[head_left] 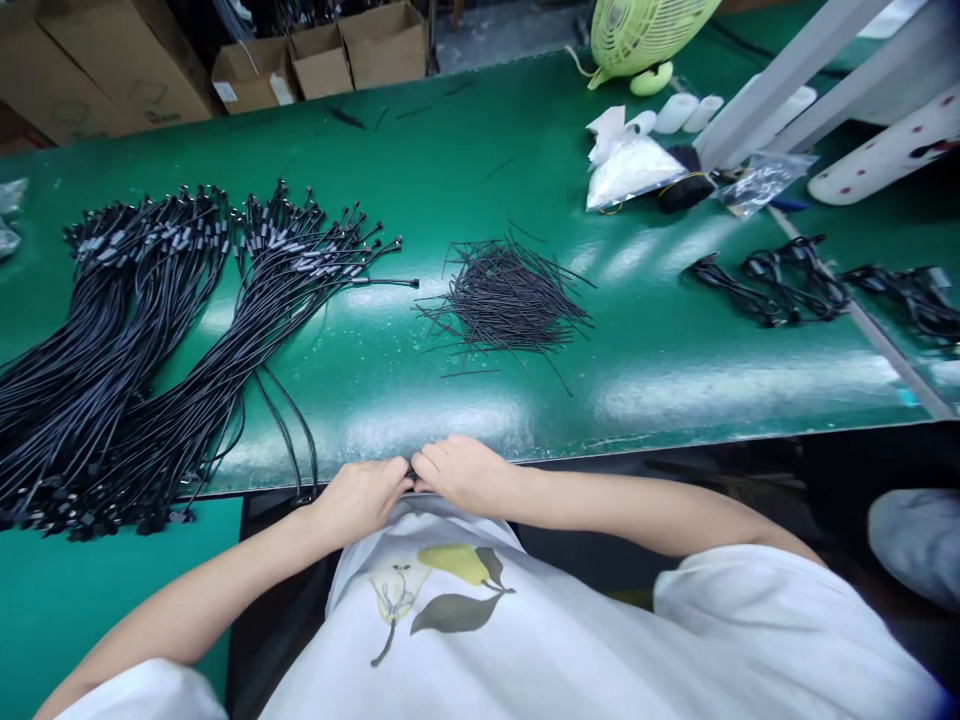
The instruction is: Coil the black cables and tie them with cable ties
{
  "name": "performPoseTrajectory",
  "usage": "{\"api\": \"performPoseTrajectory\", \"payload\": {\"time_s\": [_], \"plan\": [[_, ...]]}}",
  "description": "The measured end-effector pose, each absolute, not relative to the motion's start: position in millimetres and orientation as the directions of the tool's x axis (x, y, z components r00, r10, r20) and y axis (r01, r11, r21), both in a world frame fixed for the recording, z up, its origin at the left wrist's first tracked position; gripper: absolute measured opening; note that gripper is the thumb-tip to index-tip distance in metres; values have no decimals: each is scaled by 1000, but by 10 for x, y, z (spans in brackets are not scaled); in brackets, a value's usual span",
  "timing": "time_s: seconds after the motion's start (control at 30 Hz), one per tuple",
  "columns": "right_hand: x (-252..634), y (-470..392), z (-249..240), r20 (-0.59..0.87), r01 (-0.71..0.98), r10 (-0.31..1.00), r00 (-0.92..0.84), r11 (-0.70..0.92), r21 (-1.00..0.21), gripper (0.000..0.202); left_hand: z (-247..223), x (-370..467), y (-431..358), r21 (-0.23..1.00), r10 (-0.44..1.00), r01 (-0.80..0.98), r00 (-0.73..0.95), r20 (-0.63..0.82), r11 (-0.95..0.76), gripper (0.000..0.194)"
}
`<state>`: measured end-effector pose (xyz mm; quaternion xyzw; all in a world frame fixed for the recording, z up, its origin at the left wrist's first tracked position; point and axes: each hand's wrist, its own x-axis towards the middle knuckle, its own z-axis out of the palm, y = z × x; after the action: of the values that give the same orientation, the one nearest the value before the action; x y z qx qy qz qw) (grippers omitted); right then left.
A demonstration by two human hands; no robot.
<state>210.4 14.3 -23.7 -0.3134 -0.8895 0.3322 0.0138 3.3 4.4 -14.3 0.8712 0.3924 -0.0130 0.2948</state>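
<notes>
My left hand [365,496] and my right hand [463,474] meet at the front edge of the table, close to my shirt. Both have their fingers curled in, the fingertips nearly touching. A small dark thing shows between them, mostly hidden by the fingers, and I cannot make out its kind. Beyond my hands lies a loose pile of short thin black ties [517,300]. To the left are two large bundles of black cables [247,340] with small connectors and grey sleeves at their far ends. A couple of cables loop down beside my left hand.
The green table [360,400] has coiled black cables [780,285] on its right. Farther back stand a white plastic bag [634,172], white rolls [675,113], a grey metal post [787,85] and a yellow-green fan [645,35]. Cardboard boxes [382,45] line the far side.
</notes>
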Motion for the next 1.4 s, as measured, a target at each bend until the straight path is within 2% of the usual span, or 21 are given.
{"api": "performPoseTrajectory", "payload": {"time_s": [0.07, 0.1, 0.13, 0.2, 0.23, 0.27, 0.33, 0.4, 0.43, 0.5, 0.57, 0.63, 0.83, 1.07, 1.17, 1.2, 1.27, 1.33, 1.4], "plan": [[2087, 174, -320, -88, 546, 560, -824, 741, -391, 37, -196, 62, 92, 613, 740, 721, 597, -310, -324, 22], [2089, 210, -347, -78, 523, 532, -843, 776, -353, 38, -221, 72, 96, 677, 750, 696, 574, -328, -237, 23], [2104, 267, -365, -71, 496, 506, -859, 793, -354, 38, -246, 78, 88, 739, 755, 657, 558, -345, -148, 24], [2181, 472, -380, -27, 427, 463, -886, 792, -436, 36, -295, 78, 53, 840, 764, 537, 510, -394, 75, 29], [2243, 626, -384, 20, 415, 482, -876, 775, -477, 35, -314, 75, 35, 873, 771, 442, 476, -424, 207, 31], [2316, 809, -391, 76, 446, 549, -832, 745, -496, 34, -326, 71, 23, 888, 783, 317, 432, -447, 332, 34], [2471, 1230, -427, 173, 636, 761, -625, 625, -452, 32, -320, 74, 24, 869, 818, 20, 326, -474, 495, 37], [2595, 1633, -501, 206, 824, 878, -432, 477, -306, 33, -274, 95, 53, 829, 852, -216, 224, -473, 517, 38], [2637, 1797, -547, 192, 865, 889, -416, 452, -218, 34, -242, 112, 73, 813, 863, -288, 186, -471, 506, 39], [2680, 2014, -637, 129, 857, 858, -497, 509, -82, 34, -180, 151, 107, 791, 868, -362, 154, -471, 494, 41], [2694, 2094, -701, 98, 825, 823, -559, 564, -33, 31, -143, 187, 128, 776, 867, -392, 150, -476, 494, 42], [2710, 2083, -728, 114, 818, 816, -567, 574, -34, 31, -138, 213, 136, 759, 861, -416, 152, -485, 501, 42], [2760, 1945, -727, 202, 803, 829, -522, 557, -212, 32, -186, 277, 136, 733, 853, -442, 194, -484, 517, 41], [2686, 1928, -788, 179, 842, 878, -444, 477, -250, 16, -195, 304, 98, 763, 863, -406, 182, -471, 503, 43], [2635, 1897, -718, 237, 841, 883, -404, 461, -284, 15, -217, 280, 52, 793, 874, -367, 199, -444, 486, 42], [2600, 1858, -674, 276, 830, 890, -364, 444, -336, 14, -224, 275, 40, 806, 877, -346, 224, -426, 480, 42], [2474, 1714, -575, 310, 741, 915, -257, 393, -545, 12, -233, 281, 37, 839, 883, -300, 274, -380, 454, 39], [2272, 1485, -495, 194, 508, 955, -226, 286, -812, 11, -236, 309, 74, 874, 896, -265, 297, -329, 409, 37], [2030, 1215, -455, 29, 245, 942, -334, 116, -963, 15, -243, 341, 146, 899, 916, -256, 285, -282, 356, 52]]}}
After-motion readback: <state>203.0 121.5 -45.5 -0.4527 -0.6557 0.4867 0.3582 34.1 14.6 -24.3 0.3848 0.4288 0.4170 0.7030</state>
